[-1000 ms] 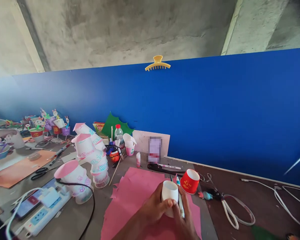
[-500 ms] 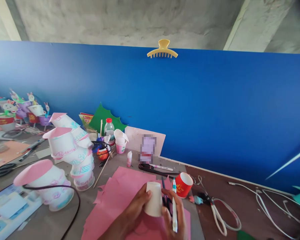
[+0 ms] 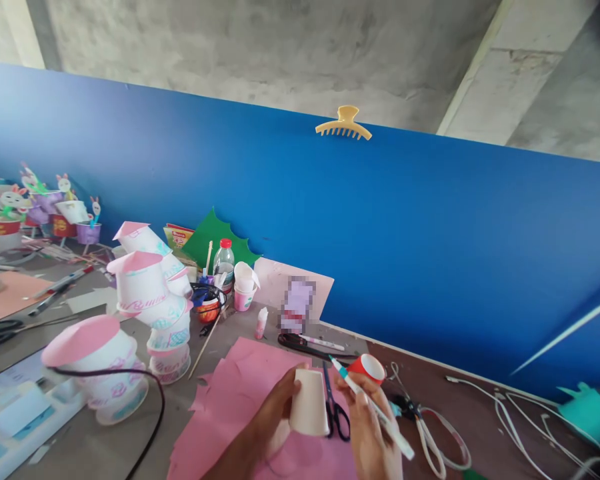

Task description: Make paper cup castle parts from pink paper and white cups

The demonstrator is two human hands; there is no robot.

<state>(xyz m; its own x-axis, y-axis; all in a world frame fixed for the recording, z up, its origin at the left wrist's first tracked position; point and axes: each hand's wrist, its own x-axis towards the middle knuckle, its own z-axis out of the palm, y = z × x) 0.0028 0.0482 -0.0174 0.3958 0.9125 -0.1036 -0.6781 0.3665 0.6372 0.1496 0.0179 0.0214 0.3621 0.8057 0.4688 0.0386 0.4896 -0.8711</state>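
Note:
A plain white paper cup, held upside down, is gripped from its left side by my left hand over a sheet of pink paper. To the right of the cup, a marker with a white barrel and teal tip end sits in the closed fingers of my right hand. Its teal end points up and left, apart from the cup. Between the two hands lies a pair of dark-handled scissors. Behind my right hand a red paper cup is partly covered.
On the left stand stacked decorated cups with pink brims, crossed by a black cable. A power strip lies at lower left. White cables spread at right. A bottle and glue stick-like tube stand behind the paper.
My right hand has moved right, away from the white cup, and the marker has turned from upright to slanted. The scissors now show more fully. The view has tilted.

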